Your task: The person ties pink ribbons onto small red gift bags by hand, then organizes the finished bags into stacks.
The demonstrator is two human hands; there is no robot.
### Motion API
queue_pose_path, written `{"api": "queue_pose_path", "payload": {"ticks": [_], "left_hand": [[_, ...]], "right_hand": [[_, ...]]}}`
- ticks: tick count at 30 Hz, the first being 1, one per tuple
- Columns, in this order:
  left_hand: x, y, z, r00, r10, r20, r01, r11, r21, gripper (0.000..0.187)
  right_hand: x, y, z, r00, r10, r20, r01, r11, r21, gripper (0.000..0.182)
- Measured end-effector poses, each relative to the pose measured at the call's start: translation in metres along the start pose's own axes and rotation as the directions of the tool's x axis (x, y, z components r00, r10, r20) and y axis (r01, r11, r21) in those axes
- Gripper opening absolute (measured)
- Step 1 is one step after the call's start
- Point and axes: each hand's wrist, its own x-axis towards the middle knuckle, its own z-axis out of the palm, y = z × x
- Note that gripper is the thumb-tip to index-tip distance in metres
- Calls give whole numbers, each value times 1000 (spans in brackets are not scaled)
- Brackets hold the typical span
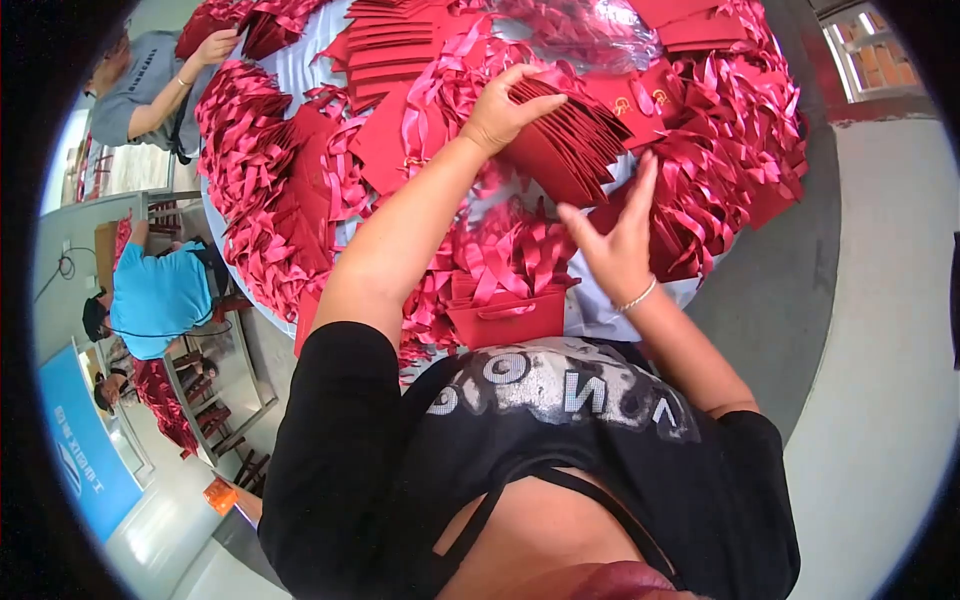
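A fanned stack of flat red paper bags [565, 150] sits at upper centre of the frame. The left hand [505, 110] grips its top edge. The right hand [615, 240], fingers spread, hovers just below it. Red ribbon-handled bags [270, 190] cover the tabletop [600, 315].

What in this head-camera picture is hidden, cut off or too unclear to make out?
- Left hand: its palm and fingertips are hidden behind the stack of red folded bags it grips.
- Gold emblem on the bags: too small to read.
- Table: its top is buried under the ribbons.
- Right hand: open, but whether it touches the stack is unclear.
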Motion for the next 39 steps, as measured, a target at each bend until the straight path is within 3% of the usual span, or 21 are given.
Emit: {"api": "queue_pose_path", "payload": {"ticks": [4,6,7,10,11,15,18,22,23,25,26,27,28,30,32,34,36,39], "left_hand": [[2,2,-1,999,-50,17,50,999,-13,41],[3,-13,-4,999,-36,11,36,999,-21,42],[2,-11,-5,998,-54,12,54,998,-15,41],[1,-2,-16,969,-225,103,247,911,-330,39],[3,-14,-23,974,-210,87,226,935,-272,43],[4,-4,-29,957,-266,115,289,906,-308,55],[5,6,-23,967,-244,75,255,919,-300,58],[10,-3,-26,980,-182,76,197,934,-299,55],[9,-1,-26,987,-139,80,156,943,-293,54],[11,2,-24,995,-32,95,56,964,-261,49],[13,-2,-26,997,-22,71,25,999,-29,45],[9,-13,-26,997,-46,56,49,997,-59,43],[11,-24,-30,998,-55,33,58,995,-76,40],[10,-16,-31,1000,14,15,-15,1000,25,35],[8,16,-24,999,-47,-5,46,992,-122,30],[16,14,-24,1000,11,18,-8,991,-131,27],[23,22,-26,988,65,138,-52,994,-94,33],[29,6,-28,973,19,228,-33,998,58,44]], "right_hand": [[-19,25,29,982,180,-50,-182,983,-30,117],[-6,36,45,970,210,-124,-211,978,8,118],[4,40,51,948,287,-141,-273,956,112,127],[35,42,51,950,218,-223,-202,975,92,135],[41,44,52,956,200,-212,-189,979,72,142],[52,41,52,988,70,-140,-54,992,116,145],[54,51,57,990,48,-135,-37,996,79,145],[59,44,51,981,11,-194,-18,999,-36,138],[60,40,50,961,-66,-269,57,997,-42,123],[49,47,56,966,-16,-258,15,1000,-7,111],[43,53,63,969,3,-249,1,1000,15,106],[39,65,67,978,-75,-196,63,996,-69,93],[37,68,70,979,-101,-175,74,985,-155,92],[42,57,64,994,4,-107,-15,995,-101,96],[48,54,58,997,-46,-70,36,991,-130,99],[50,44,54,982,-167,-83,150,971,-186,97],[48,45,56,962,-257,-96,259,966,3,89],[35,42,63,998,41,-42,-33,985,168,74]]}}
